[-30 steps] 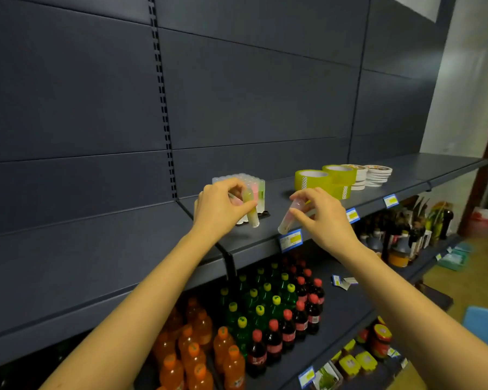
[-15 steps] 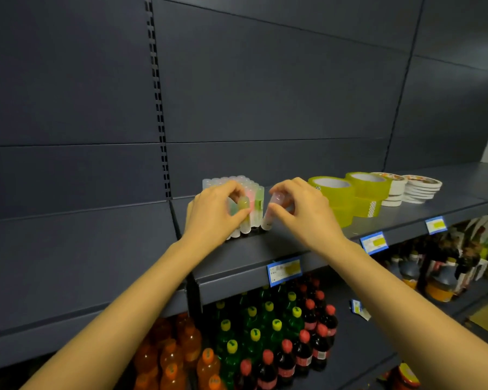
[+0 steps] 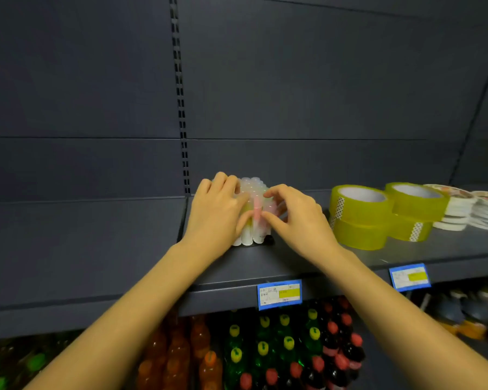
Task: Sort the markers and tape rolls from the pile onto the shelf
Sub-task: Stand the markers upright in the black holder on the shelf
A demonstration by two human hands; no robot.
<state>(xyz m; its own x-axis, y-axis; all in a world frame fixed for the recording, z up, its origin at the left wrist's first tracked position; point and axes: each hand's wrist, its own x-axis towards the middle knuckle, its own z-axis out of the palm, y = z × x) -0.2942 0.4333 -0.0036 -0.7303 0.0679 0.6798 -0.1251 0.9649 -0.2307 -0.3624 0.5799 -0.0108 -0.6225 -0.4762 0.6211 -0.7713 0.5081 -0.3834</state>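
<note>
A tight cluster of upright pale markers (image 3: 252, 187) stands on the dark shelf (image 3: 293, 263). My left hand (image 3: 216, 218) curls round the cluster's left side, its thumb holding a yellow marker (image 3: 248, 220) against the front row. From the right, my right hand (image 3: 297, 218) pinches a pink marker (image 3: 257, 209) between thumb and forefinger beside the yellow one. To the right stand two stacks of yellow tape rolls (image 3: 358, 220) (image 3: 416, 212), and beyond them stacks of flat white tape rolls (image 3: 454, 213).
The shelf's back panel rises right behind the markers, with a slotted upright (image 3: 181, 108) at their left. Blue price labels (image 3: 279, 294) hang on the shelf's front edge. Several drink bottles (image 3: 265, 347) fill the shelf below.
Both hands carried their markers in from the shelf's front edge to the cluster and set them upright against its front row. The view has come closer to the shelf.
</note>
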